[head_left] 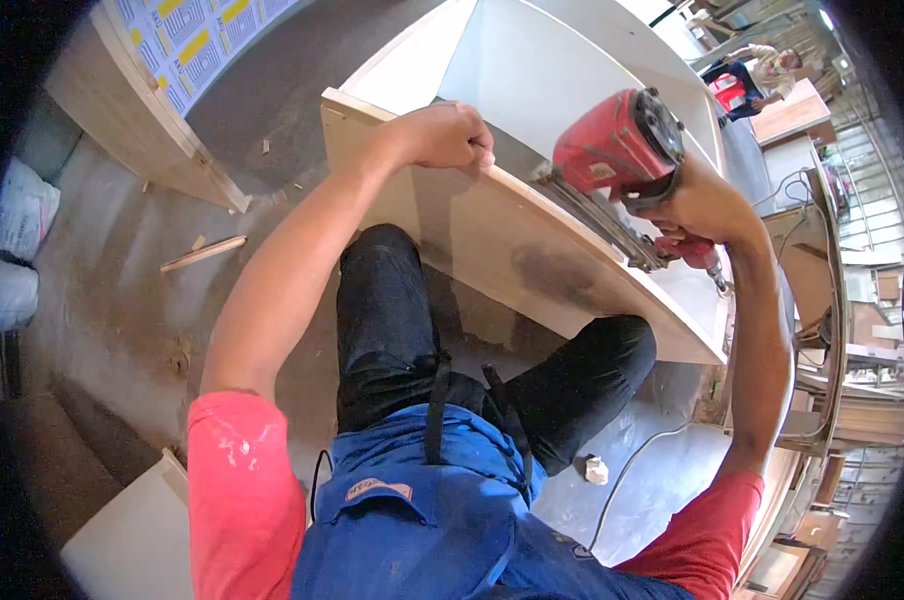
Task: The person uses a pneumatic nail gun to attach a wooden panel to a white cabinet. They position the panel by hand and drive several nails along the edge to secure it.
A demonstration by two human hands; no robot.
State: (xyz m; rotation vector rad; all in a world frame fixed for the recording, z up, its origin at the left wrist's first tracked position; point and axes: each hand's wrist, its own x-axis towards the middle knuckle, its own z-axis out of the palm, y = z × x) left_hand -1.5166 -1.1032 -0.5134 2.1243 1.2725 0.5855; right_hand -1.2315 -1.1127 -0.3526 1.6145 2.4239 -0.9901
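My right hand (694, 207) is wrapped round the handle of a red pneumatic nail gun (612, 145). The gun's long magazine slants down along the top edge of a wooden panel (532, 235), and an air hose fitting shows at the handle's end. On the same edge, further left, my left hand (447, 137) is closed with its fingers curled at the rim; the fingertips are partly hidden. The panel forms the near side of a large white-lined box frame (562, 50), and my knees are close against it.
Another box frame with printed sheet (197, 60) stands at the upper left. A wood strip (204, 253) lies on the floor. A hose (627, 465) curves at the lower right, near a crumpled white piece (596, 470). A person (762, 80) is at the far right, near workbenches.
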